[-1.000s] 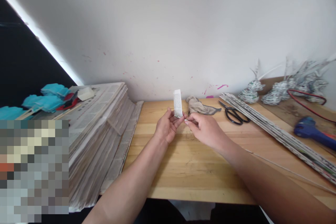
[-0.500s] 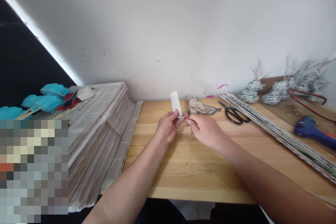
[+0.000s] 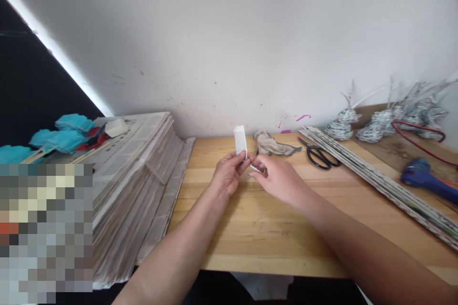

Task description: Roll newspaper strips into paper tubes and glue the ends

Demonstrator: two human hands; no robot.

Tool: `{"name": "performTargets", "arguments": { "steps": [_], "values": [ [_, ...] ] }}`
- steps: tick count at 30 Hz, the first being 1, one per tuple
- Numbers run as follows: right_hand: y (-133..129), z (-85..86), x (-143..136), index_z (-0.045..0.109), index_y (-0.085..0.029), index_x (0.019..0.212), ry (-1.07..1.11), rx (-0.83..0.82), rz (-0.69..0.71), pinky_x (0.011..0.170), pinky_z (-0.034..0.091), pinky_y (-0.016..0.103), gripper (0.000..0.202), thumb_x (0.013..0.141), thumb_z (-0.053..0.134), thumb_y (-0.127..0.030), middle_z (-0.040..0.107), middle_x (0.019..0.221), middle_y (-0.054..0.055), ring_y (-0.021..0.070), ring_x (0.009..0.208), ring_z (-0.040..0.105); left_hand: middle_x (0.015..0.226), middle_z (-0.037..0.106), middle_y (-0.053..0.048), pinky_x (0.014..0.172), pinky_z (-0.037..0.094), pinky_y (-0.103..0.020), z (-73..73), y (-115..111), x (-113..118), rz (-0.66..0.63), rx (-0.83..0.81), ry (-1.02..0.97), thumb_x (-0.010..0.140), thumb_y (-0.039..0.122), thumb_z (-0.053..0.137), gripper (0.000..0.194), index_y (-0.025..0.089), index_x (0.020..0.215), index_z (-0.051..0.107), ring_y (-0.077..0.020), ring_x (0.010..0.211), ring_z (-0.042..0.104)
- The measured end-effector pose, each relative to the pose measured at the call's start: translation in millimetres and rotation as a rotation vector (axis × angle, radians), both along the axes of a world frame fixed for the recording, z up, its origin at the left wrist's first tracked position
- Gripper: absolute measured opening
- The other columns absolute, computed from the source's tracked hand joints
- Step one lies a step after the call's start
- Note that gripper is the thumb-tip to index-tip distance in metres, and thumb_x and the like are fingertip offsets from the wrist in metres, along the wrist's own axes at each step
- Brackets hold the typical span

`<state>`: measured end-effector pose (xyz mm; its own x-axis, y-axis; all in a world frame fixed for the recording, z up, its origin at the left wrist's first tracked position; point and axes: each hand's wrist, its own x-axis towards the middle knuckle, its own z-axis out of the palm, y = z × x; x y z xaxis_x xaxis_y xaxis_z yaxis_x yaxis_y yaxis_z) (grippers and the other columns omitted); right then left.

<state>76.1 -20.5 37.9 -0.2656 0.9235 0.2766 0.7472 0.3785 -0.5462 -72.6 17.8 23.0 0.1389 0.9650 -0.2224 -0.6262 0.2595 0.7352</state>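
Left fingers (image 3: pixel 239 158) pinch a near-upright paper strip (image 3: pixel 240 140), forearm (image 3: pixel 189 233) angled inward.

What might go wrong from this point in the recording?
The paper strip, pinched in the left hand, might crease or tear with the right hand so close. The newspaper stack, sloping and uneven, could slide if bumped. The scissors lie beyond the right hand; a careless reach might knock them.

Wall (image 3: pixel 229 47) is lit softly and evenly, upper-left bright band (image 3: pixel 36 24) is nearly blown out, faint shadows are cast on the tabletop (image 3: pixel 257 233) by the forearms (image 3: pixel 182 228). Print on the paper strip (image 3: pixel 240 140) is too soft to be read; woven paper figures (image 3: pixel 378 125) at right are smeared, lower left is masked by pixel mosaic (image 3: pixel 46 233).
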Motion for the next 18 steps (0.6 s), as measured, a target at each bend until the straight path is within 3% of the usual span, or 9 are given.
{"name": "performTargets", "arguments": {
  "steps": [3, 6, 8, 11, 13, 18],
  "values": [
    [-2.4, 1.0, -0.6, 0.059, -0.020, 0.091, -0.123, 0.146, -0.006, 0.060, 0.034, 0.027, 0.012, 0.089, 0.049, -0.026, 0.069, 0.082, 0.004, 0.0158, 0.069, 0.060, 0.074, 0.067, -0.007, 0.068, 0.056, -0.016, 1.1, 0.5, 0.0, 0.016, -0.009, -0.007, 0.077, 0.006, 0.065, 0.004, 0.007, 0.074, 0.063, -0.0108, 0.068, 0.067],
    [-2.2, 2.7, -0.7, 0.059, -0.019, 0.086, -0.167, 0.142, -0.021, 0.058, 0.031, 0.028, 0.020, 0.092, 0.042, -0.027, 0.067, 0.073, 0.004, 0.0162, 0.064, 0.058, 0.076, 0.067, -0.008, 0.068, 0.057, -0.017, 3.4, 0.7, -0.9, 0.029, -0.014, -0.012, 0.079, 0.007, 0.063, 0.005, 0.006, 0.074, 0.063, -0.0124, 0.071, 0.068],
    [-0.6, 3.3, -0.3, 0.059, -0.019, 0.080, -0.099, 0.025, -0.012, 0.057, 0.032, 0.027, 0.024, 0.093, 0.040, -0.028, 0.066, 0.068, 0.004, 0.0154, 0.061, 0.058, 0.077, 0.068, -0.009, 0.068, 0.057, -0.017, 4.5, 0.6, -1.4, 0.028, -0.018, -0.013, 0.080, 0.008, 0.062, 0.006, 0.006, 0.074, 0.063, -0.0132, 0.072, 0.069],
    [1.6, 3.0, 0.5, 0.056, -0.020, 0.079, 0.100, -0.309, 0.045, 0.053, 0.035, 0.025, 0.033, 0.096, 0.031, -0.033, 0.064, 0.061, 0.001, 0.0130, 0.052, 0.058, 0.077, 0.068, -0.009, 0.066, 0.057, -0.016, 4.5, 0.4, -1.5, 0.020, -0.032, -0.012, 0.080, 0.007, 0.062, 0.007, 0.007, 0.073, 0.062, -0.0135, 0.073, 0.069],
    [1.7, 2.4, 0.5, 0.056, -0.020, 0.082, 0.139, -0.366, 0.041, 0.052, 0.035, 0.024, 0.033, 0.096, 0.031, -0.036, 0.064, 0.061, 0.001, 0.0126, 0.050, 0.058, 0.076, 0.067, -0.009, 0.065, 0.057, -0.015, 3.7, 0.6, -1.0, 0.026, -0.040, -0.012, 0.080, 0.007, 0.061, 0.008, 0.007, 0.072, 0.062, -0.0131, 0.072, 0.069],
    [-2.1, 0.5, -1.3, 0.059, -0.020, 0.092, -0.116, 0.110, -0.047, 0.059, 0.033, 0.026, 0.012, 0.085, 0.057, -0.030, 0.070, 0.082, 0.003, 0.0164, 0.069, 0.061, 0.075, 0.068, -0.009, 0.065, 0.057, -0.016, 2.3, 1.4, 0.3, 0.028, -0.032, -0.006, 0.081, 0.007, 0.061, 0.008, 0.006, 0.073, 0.063, -0.0119, 0.068, 0.068]
  ]
}}
